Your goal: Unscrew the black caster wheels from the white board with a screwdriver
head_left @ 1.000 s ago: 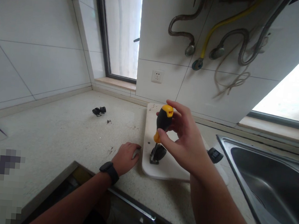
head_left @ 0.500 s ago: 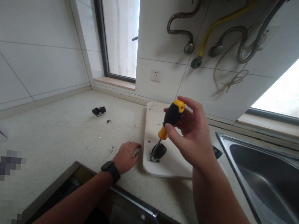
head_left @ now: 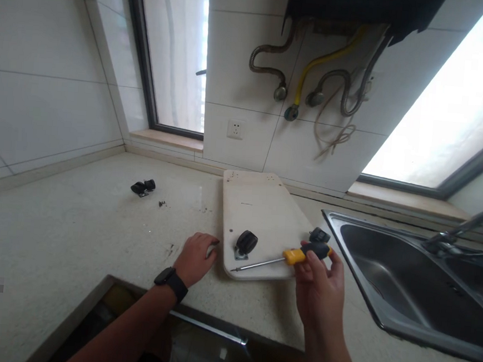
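A screwdriver [head_left: 293, 257] with a yellow and black handle is held in my right hand [head_left: 321, 276]. Its shaft slants down to the left across the near edge of a white board [head_left: 264, 205], the tip close to the front left corner. A black caster wheel [head_left: 247, 241] stands on a metal plate near that corner, just behind the shaft. Beyond the screwdriver handle, a second black caster [head_left: 320, 235] sits at the board's right edge. My left hand [head_left: 196, 258] rests on the counter beside the board's left edge, fingers loosely bent and thumb apart, holding nothing I can see.
Loose black casters [head_left: 143, 187] and several small screws [head_left: 161, 203] lie on the counter [head_left: 96, 214] at left. A steel sink [head_left: 388, 282] with a faucet [head_left: 444, 239] is at right. Below the counter's front edge is an open drawer [head_left: 209, 326]. Hoses [head_left: 271, 69] hang at the wall.
My right hand has moved down and right. The screwdriver has tipped from steep to nearly flat, its tip now away from the caster's plate. The camera view has shifted; my left hand stays beside the board.
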The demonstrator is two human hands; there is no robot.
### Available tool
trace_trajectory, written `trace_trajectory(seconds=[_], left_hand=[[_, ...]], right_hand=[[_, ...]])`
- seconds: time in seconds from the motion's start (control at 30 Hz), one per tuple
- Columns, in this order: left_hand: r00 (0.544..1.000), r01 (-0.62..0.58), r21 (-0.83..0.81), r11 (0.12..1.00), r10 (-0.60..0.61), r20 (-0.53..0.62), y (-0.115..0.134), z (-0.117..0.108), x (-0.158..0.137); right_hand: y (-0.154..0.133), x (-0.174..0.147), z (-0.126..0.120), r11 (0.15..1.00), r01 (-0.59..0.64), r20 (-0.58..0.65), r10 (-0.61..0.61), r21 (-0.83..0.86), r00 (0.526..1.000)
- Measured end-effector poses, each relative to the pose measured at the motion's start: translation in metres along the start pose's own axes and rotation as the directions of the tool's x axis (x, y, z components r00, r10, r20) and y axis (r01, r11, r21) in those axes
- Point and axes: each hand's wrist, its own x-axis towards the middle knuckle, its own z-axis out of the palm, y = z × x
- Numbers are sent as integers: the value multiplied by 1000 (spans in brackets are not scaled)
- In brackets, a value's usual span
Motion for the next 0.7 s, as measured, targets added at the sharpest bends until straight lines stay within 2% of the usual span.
trace_trajectory(seconds=[0.13,0.27,0.37,0.47,0.6,0.7], left_hand=[[991,-75,-50,996,69,-111,6,-10,-5],[977,-110,-184,977,73,-198,28,-27,-24],[995,-77,-372,925,45,-94,50,-36,-50],[999,19,-515,857,2,39,67,-35,-76],[984,175,-625,761,-121,127,75,-26,-99],[970,244,-690,682,-153,192,78,-18,-107]], right_hand=[[10,-35,-48,995,-77,-193,90,71,977],[20,-53,-81,984,-156,-230,171,83,958],[28,-60,-92,970,-233,-255,244,73,936],[33,-63,-94,964,-260,-264,265,51,928],[35,-62,-91,966,-259,-260,252,7,932],[36,-61,-90,966,-258,-240,252,7,938]])
